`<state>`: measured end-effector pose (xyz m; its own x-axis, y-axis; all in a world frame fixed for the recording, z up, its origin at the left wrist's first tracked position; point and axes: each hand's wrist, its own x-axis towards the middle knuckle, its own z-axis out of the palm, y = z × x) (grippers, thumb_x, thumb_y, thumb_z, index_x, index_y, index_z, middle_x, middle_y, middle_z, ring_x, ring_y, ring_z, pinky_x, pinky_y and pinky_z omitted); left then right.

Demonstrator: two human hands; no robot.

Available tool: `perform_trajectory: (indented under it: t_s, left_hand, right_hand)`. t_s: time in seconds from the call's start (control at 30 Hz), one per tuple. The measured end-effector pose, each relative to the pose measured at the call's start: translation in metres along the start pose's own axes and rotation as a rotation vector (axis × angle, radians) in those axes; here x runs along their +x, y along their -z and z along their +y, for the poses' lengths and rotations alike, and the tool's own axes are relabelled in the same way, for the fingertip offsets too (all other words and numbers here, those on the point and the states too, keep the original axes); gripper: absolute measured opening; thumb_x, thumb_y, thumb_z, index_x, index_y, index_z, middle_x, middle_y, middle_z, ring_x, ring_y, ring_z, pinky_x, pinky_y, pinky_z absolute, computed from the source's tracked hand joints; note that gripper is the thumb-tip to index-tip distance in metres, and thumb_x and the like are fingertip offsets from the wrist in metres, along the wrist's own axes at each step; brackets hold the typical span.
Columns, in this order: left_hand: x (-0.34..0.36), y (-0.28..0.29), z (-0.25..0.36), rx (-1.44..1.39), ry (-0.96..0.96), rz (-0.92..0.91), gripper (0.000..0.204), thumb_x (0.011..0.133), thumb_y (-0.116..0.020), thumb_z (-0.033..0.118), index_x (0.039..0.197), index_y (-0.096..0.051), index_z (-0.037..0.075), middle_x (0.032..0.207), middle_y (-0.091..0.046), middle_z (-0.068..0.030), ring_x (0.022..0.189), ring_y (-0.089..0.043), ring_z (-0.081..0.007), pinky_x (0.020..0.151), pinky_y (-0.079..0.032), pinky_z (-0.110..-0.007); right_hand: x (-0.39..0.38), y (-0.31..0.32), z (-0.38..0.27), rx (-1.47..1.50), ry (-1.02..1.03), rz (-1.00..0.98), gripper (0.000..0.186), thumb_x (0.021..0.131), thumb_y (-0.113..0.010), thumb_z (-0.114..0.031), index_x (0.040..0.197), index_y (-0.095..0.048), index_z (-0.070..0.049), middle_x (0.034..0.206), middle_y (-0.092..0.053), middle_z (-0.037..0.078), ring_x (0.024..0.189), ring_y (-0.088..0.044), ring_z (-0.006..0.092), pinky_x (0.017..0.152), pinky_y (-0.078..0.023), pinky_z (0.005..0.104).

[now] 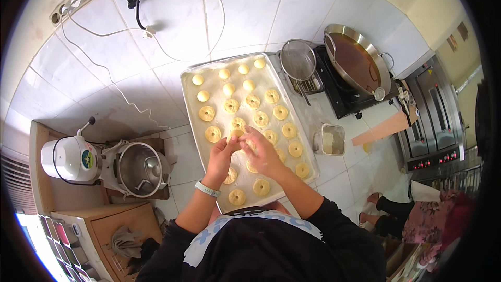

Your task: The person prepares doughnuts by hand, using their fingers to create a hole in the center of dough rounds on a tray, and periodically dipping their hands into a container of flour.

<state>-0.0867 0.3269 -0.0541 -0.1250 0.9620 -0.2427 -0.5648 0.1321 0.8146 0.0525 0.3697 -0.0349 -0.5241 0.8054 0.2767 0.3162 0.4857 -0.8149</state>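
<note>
Over the middle of a large floured metal tray (183,91), both my hands meet at a small piece of pale dough (236,134). My left hand (223,155) pinches it between thumb and fingers, with a pale watch band on that wrist. From the right side my right hand (263,157) closes its fingertips on the same piece; its exact shape is partly hidden by the fingers. Flattened dough rings (261,187) with small centre holes lie in rows over most of the tray. Several round dough balls (228,89) sit toward the far end.
Back right, a wide pan of brown liquid (355,62) stands on a black stove (339,105). Beside it rests a mesh strainer (298,60). A clear square container (332,140) is right of the tray. At left stands a mixer with a steel bowl (140,169). A person (412,222) is at far right.
</note>
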Motion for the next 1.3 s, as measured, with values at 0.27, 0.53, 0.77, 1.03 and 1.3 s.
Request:
perform_trajectory:
  t_s: [0.27,0.53,0.77,1.03,1.3]
  left_hand:
    - [-0.017,-0.003,0.025,0.174,-0.109,0.019,0.024,0.087,-0.062,0.010,0.106,-0.059,-0.004,0.098,-0.065,-0.0089,0.088,-0.061,-0.0130,0.078,-0.047,-0.025]
    - [-0.017,0.003,0.033,0.017,0.038,0.028,0.030,0.084,-0.065,0.009,0.108,-0.059,-0.007,0.095,-0.065,-0.0106,0.084,-0.061,-0.0141,0.074,-0.048,-0.025]
    - [-0.017,0.004,0.035,0.063,0.130,-0.097,0.028,0.085,-0.065,0.013,0.104,-0.061,-0.007,0.093,-0.065,-0.0092,0.080,-0.061,-0.0133,0.073,-0.047,-0.024]
    - [-0.017,0.001,0.033,0.067,0.195,-0.090,0.027,0.086,-0.064,0.017,0.101,-0.063,-0.005,0.089,-0.066,-0.0084,0.081,-0.060,-0.0126,0.073,-0.046,-0.025]
    - [-0.020,-0.003,0.033,-0.042,0.232,-0.063,0.027,0.084,-0.066,0.015,0.099,-0.063,-0.007,0.088,-0.066,-0.0087,0.080,-0.061,-0.0124,0.071,-0.046,-0.023]
  right_hand:
    - [0.006,0.011,-0.020,0.396,-0.247,-0.002,0.030,0.082,-0.061,0.001,0.112,-0.058,0.001,0.099,-0.065,0.014,0.084,-0.064,0.0147,0.073,-0.051,0.0247]
    - [0.006,0.017,-0.032,0.488,-0.255,0.001,0.027,0.083,-0.063,-0.001,0.109,-0.061,0.002,0.099,-0.065,0.009,0.081,-0.062,0.0120,0.073,-0.049,0.0223]
    - [0.004,0.020,-0.036,0.455,-0.305,-0.069,0.025,0.081,-0.064,0.000,0.105,-0.062,0.005,0.101,-0.063,0.008,0.086,-0.061,0.0129,0.079,-0.048,0.0227]
    - [0.001,0.028,-0.037,0.569,-0.387,-0.080,0.026,0.081,-0.065,-0.002,0.106,-0.063,0.003,0.103,-0.060,0.009,0.082,-0.062,0.0125,0.074,-0.050,0.0243]
    - [-0.001,0.032,-0.041,0.584,-0.441,-0.099,0.026,0.081,-0.065,-0.002,0.106,-0.063,0.004,0.099,-0.062,0.006,0.084,-0.061,0.0135,0.081,-0.047,0.0245]
